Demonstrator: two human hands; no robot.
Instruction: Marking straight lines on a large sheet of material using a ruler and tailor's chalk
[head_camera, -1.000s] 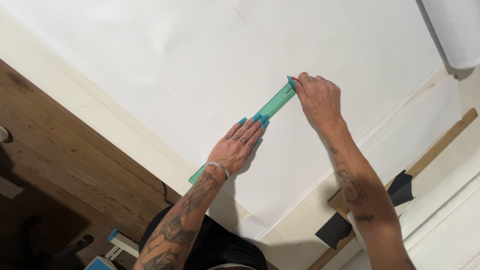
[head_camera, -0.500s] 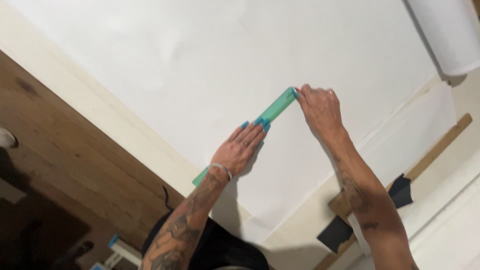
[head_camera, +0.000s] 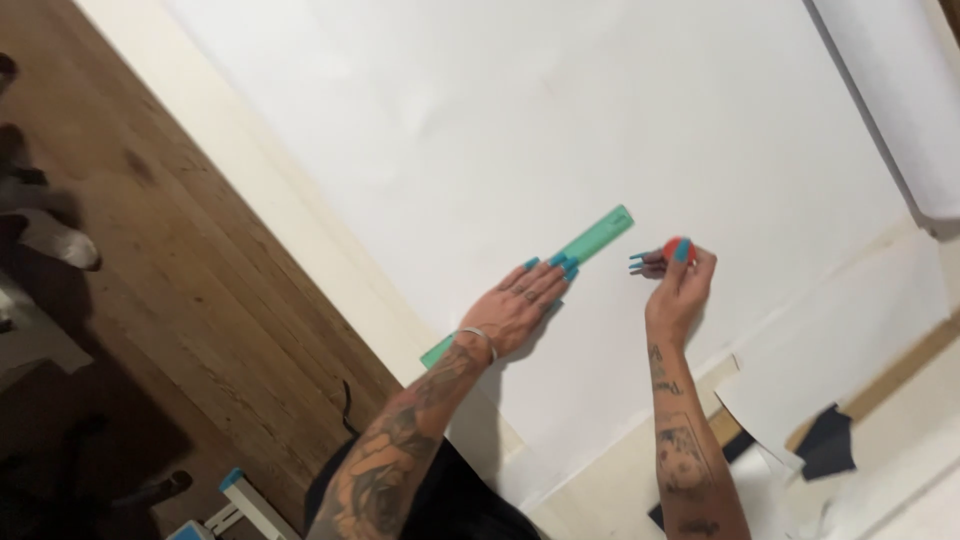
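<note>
A long green ruler (head_camera: 598, 235) lies diagonally on a large white paper sheet (head_camera: 560, 130). My left hand (head_camera: 522, 305) presses flat on the ruler's middle, fingers spread, nails painted teal. My right hand (head_camera: 678, 282) is lifted just right of the ruler's far end and pinches a small red-orange round object (head_camera: 676, 247) between the fingertips. The ruler's near end (head_camera: 437, 351) pokes out below my left wrist.
The paper covers a pale table (head_camera: 330, 270) whose edge runs diagonally; brown wooden floor (head_camera: 150, 260) lies to the left. A paper roll (head_camera: 900, 90) sits at the top right. Dark scraps (head_camera: 825, 440) and paper offcuts lie at the lower right.
My right hand has come off the ruler's far end, moved down and right, and now holds a small red-orange object. My left hand stays on the ruler.
</note>
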